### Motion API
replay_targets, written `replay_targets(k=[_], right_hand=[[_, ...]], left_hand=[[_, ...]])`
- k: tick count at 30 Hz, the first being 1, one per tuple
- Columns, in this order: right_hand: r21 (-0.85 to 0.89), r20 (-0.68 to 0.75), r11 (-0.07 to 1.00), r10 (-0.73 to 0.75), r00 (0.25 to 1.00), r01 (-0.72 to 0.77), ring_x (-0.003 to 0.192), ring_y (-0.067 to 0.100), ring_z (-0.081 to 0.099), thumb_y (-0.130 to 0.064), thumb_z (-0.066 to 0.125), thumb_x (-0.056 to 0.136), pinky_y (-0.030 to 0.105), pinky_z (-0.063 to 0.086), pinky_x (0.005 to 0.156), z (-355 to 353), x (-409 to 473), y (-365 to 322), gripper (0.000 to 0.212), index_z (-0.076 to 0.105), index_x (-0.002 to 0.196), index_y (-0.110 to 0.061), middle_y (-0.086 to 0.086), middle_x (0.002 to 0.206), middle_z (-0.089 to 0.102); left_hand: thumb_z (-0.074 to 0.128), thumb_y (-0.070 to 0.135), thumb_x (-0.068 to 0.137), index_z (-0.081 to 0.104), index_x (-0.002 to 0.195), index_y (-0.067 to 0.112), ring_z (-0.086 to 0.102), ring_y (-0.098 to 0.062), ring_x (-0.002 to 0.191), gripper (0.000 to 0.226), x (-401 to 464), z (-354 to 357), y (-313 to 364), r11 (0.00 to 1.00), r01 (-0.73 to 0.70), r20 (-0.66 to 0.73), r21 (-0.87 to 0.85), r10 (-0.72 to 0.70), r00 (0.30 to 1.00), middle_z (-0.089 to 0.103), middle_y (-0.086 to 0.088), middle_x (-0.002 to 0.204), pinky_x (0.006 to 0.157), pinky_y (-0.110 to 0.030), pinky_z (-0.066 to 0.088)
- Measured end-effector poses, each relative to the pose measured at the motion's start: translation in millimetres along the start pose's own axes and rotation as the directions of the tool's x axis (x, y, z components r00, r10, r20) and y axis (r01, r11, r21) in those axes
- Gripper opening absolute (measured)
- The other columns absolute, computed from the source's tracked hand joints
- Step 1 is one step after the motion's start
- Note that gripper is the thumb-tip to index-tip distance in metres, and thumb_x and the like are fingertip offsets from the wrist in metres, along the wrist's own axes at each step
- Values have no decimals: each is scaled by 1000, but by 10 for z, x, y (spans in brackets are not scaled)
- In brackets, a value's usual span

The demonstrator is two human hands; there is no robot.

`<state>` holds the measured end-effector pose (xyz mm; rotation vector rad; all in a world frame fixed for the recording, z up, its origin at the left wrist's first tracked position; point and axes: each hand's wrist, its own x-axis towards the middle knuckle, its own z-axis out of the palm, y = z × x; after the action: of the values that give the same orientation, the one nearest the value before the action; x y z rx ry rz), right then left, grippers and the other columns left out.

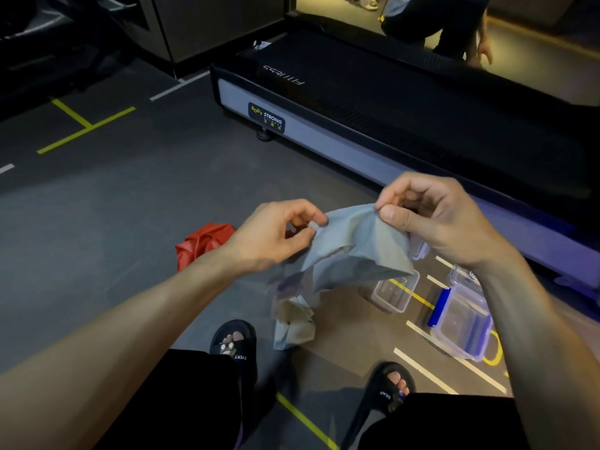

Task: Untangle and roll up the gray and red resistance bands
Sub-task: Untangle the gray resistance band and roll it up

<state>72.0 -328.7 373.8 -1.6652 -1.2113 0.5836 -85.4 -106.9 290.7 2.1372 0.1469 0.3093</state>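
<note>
Both hands are lifted in front of the person and hold the gray band [344, 251] by its upper edge. The left hand [276, 235] pinches the left corner of this edge between thumb and forefinger, and the right hand [431, 219] pinches the right corner in the same way, so the two hands are apart with a short piece of band stretched between them. Below the hands the gray band hangs down in crumpled folds (its lower end reaches close to the floor, between the two feet in black sandals [235, 342]). The red band [203, 243] lies on the dark floor [107, 222] in a bunched heap, just behind the left wrist, and no hand touches it. To the right, under the right forearm, stand some clear plastic boxes [394, 292], one with a blue clip. Behind the hands is the low end of a treadmill [357, 102].
</note>
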Motion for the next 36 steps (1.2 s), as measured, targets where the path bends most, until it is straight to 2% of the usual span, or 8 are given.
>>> replay_targets(k=[6, 11, 13, 18, 20, 23, 29, 36], right_hand=[[19, 35, 999, -34, 999, 33, 81, 3, 63, -18, 70, 90, 14, 49, 74, 28, 13, -73, 8, 70, 97, -14, -9, 89, 70], [29, 25, 998, -48, 999, 47, 79, 3, 62, -20, 70, 91, 15, 48, 72, 43, 41, -87, 9, 70, 97, -14, -9, 87, 70], [23, 18, 998, -59, 998, 58, 79, 3, 61, -15, 69, 91, 15, 48, 72, 34, 43, -100, 7, 69, 98, -13, -9, 87, 69], [78, -21, 992, -99, 995, 101, 78, 2, 59, -14, 69, 91, 14, 47, 72, 24, 43, -160, 6, 68, 96, -14, -13, 87, 69], [103, -27, 988, -111, 993, 114, 77, 2, 59, -16, 69, 90, 14, 46, 70, 27, 45, -187, 5, 68, 96, -15, -13, 85, 69], [176, -59, 974, -135, 989, 143, 75, 5, 59, -16, 69, 90, 17, 47, 68, 11, 41, -235, 6, 70, 94, -20, -9, 84, 68], [195, -49, 974, -109, 993, 117, 76, 4, 60, -15, 70, 89, 16, 47, 68, 59, 41, -218, 6, 69, 95, -16, -10, 83, 68], [231, -36, 963, -136, 990, 141, 77, 4, 61, -13, 69, 89, 15, 47, 71, 56, 25, -246, 17, 74, 92, -30, -10, 85, 69]], left_hand=[[80, 21, 83, 68, 110, 25, 63, -6, 85, 30, 18, 12, 112, 990, -66, -42, 123, 71, 997, 70, 10, 102, 77, -27, 52], [86, 17, 69, 57, 122, 25, 50, 14, 96, 60, 26, 67, 144, 984, -84, 49, 157, 77, 996, 54, 16, 111, 79, -5, 34], [83, 16, 73, 57, 115, 28, 53, 7, 89, 51, 11, 106, 141, 990, -79, 58, 116, 73, 996, 55, 14, 104, 75, -10, 38], [69, 19, 84, 47, 86, 29, 56, -38, 74, 24, 6, 181, 36, 989, -4, 7, -151, 5, 1000, 60, -11, 82, 69, -52, 51], [69, 25, 81, 42, 80, 28, 55, -34, 68, 27, 7, 178, -20, 989, 31, 5, -143, -30, 1000, 58, -5, 76, 66, -50, 50], [75, 11, 82, 43, 82, 26, 64, -23, 72, 35, -34, 219, -140, 992, 54, 44, -117, -49, 998, 68, 6, 80, 69, -45, 53], [68, 18, 91, 67, 96, 21, 67, -22, 85, 6, -4, 245, -195, 985, 50, 32, -165, -45, 998, 68, 1, 90, 85, -45, 55], [71, 11, 94, 65, 109, 12, 69, -16, 103, 16, 6, 249, -127, 968, 64, 110, -244, -38, 993, 71, -2, 104, 98, -41, 55]])
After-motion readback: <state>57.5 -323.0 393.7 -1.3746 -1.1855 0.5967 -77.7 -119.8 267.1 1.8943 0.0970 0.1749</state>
